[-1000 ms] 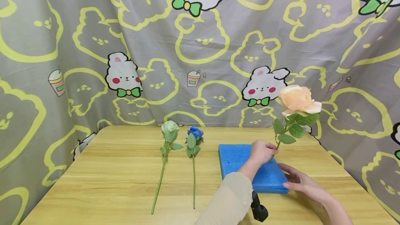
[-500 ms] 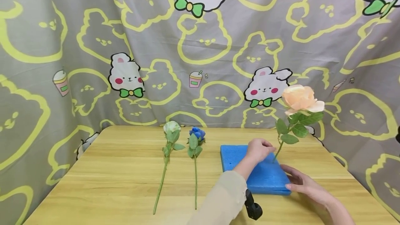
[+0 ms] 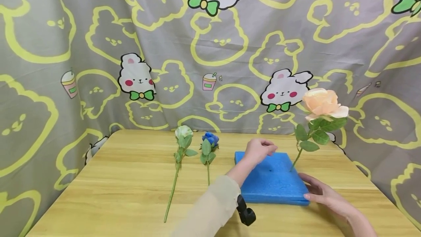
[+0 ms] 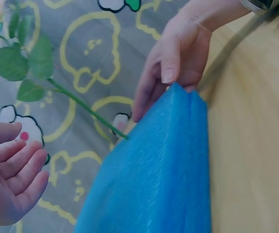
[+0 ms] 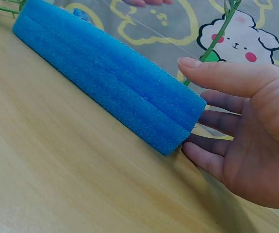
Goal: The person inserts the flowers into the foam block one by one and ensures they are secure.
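Observation:
A blue foam block [image 3: 276, 182] lies flat on the table, with a peach artificial rose [image 3: 323, 104] standing tilted in its right part. The rose's green stem [image 4: 88, 110] enters the foam. Over the block's back left part, my left hand [image 3: 260, 151] hovers with loosely bent fingers and nothing in them. My right hand [image 3: 323, 195] holds the block's front right corner, thumb [image 5: 212, 73] on one side and fingers around the end. A small dark hole [image 3: 270, 170] shows in the foam's top.
Left of the block, a pale green-white rose [image 3: 183, 134] and a blue rose [image 3: 210, 140] lie on the wooden table [image 3: 125, 178], stems toward me. My left forearm covers the blue rose's lower stem. A patterned curtain [image 3: 158, 36] hangs behind the table.
My left hand has let go of the peach rose's stem and moved left, away from it. The rose stays standing in the foam. My right hand stays at the block's corner.

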`<state>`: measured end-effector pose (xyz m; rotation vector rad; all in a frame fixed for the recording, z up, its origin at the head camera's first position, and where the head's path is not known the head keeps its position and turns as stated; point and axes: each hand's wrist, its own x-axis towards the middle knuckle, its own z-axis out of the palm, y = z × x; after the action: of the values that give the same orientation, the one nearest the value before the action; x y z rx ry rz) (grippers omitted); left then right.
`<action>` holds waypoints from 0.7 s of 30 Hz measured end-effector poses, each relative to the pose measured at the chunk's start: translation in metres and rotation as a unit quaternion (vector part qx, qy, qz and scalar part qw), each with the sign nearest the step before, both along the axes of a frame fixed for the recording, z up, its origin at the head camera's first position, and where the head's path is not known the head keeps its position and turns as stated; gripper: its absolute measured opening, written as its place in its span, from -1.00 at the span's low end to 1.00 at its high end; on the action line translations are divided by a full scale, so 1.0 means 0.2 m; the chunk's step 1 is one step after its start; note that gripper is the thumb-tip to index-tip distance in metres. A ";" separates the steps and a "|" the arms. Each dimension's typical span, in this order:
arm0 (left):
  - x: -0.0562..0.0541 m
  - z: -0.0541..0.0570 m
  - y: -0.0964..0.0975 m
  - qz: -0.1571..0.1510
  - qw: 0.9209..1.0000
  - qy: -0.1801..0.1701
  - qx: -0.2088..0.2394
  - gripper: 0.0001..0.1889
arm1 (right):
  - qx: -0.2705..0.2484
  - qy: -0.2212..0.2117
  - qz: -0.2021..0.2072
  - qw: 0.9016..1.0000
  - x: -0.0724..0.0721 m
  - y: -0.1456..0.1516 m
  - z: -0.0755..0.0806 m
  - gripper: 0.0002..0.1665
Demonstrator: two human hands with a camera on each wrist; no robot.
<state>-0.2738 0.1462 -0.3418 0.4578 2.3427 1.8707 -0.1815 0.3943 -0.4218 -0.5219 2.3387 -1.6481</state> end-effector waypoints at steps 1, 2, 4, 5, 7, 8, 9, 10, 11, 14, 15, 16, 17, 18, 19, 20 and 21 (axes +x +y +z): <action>0.00 0.01 -0.02 -0.001 1.000 0.002 0.006 -0.88 | 0.002 -0.001 -0.001 1.000 0.00 0.00 0.00 -0.22; 0.00 0.02 -0.05 -0.003 1.000 0.002 0.015 -0.87 | 0.003 -0.002 -0.003 1.000 0.00 0.00 0.00 -0.21; -0.01 0.03 -0.10 -0.006 1.000 0.002 0.031 -0.85 | 0.005 -0.003 -0.006 1.000 0.00 0.00 0.00 -0.21; -0.01 0.04 -0.12 -0.007 0.999 0.004 0.037 -0.84 | 0.007 -0.005 -0.008 1.000 0.00 0.00 0.00 -0.21; -0.02 0.06 -0.18 -0.008 0.999 0.007 0.048 -0.82 | 0.007 -0.005 -0.006 1.000 0.00 0.00 0.01 -0.21; -0.02 0.07 -0.20 -0.010 0.999 0.008 0.053 -0.82 | 0.007 -0.005 -0.006 1.000 0.00 0.00 0.01 -0.21; -0.01 0.08 -0.23 -0.010 0.998 0.008 0.054 -0.81 | 0.007 -0.003 -0.006 1.000 0.00 0.00 0.01 -0.22; -0.01 0.09 -0.26 -0.010 0.998 0.008 0.055 -0.80 | 0.008 -0.002 -0.007 1.000 0.00 0.00 0.01 -0.22; -0.01 0.10 -0.29 -0.012 0.998 0.010 0.055 -0.79 | 0.009 -0.001 -0.007 1.000 0.00 0.00 0.00 -0.22; -0.01 0.11 -0.37 -0.011 0.998 0.007 0.061 -0.77 | 0.011 0.003 -0.007 1.000 0.01 0.01 0.00 -0.23; -0.01 0.10 -0.40 -0.010 0.998 0.005 0.062 -0.76 | 0.011 0.004 -0.006 1.000 0.01 0.01 0.00 -0.23; -0.01 0.10 -0.43 -0.009 0.998 0.006 0.064 -0.75 | 0.010 0.004 -0.005 1.000 0.01 0.01 0.00 -0.23; -0.01 0.10 -0.47 -0.008 0.998 0.006 0.066 -0.74 | 0.009 0.004 -0.002 1.000 0.01 0.01 0.00 -0.23; -0.01 0.09 -0.50 -0.005 0.998 0.006 0.067 -0.73 | 0.007 0.004 0.000 1.000 0.00 0.01 0.00 -0.23; -0.01 0.09 -0.53 -0.004 0.998 0.008 0.067 -0.72 | 0.006 0.003 0.003 1.000 0.00 0.01 0.00 -0.23; -0.01 0.09 -0.57 -0.002 0.998 0.008 0.069 -0.71 | 0.004 0.002 0.004 1.000 0.00 0.01 0.00 -0.23; -0.01 0.10 -0.61 0.003 0.998 0.009 0.068 -0.70 | 0.003 0.001 0.006 1.000 0.00 0.01 0.00 -0.23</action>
<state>-0.2759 0.0252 -0.3225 0.4839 2.2396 2.0457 -0.1815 0.3956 -0.4216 -0.5361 2.3379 -1.6353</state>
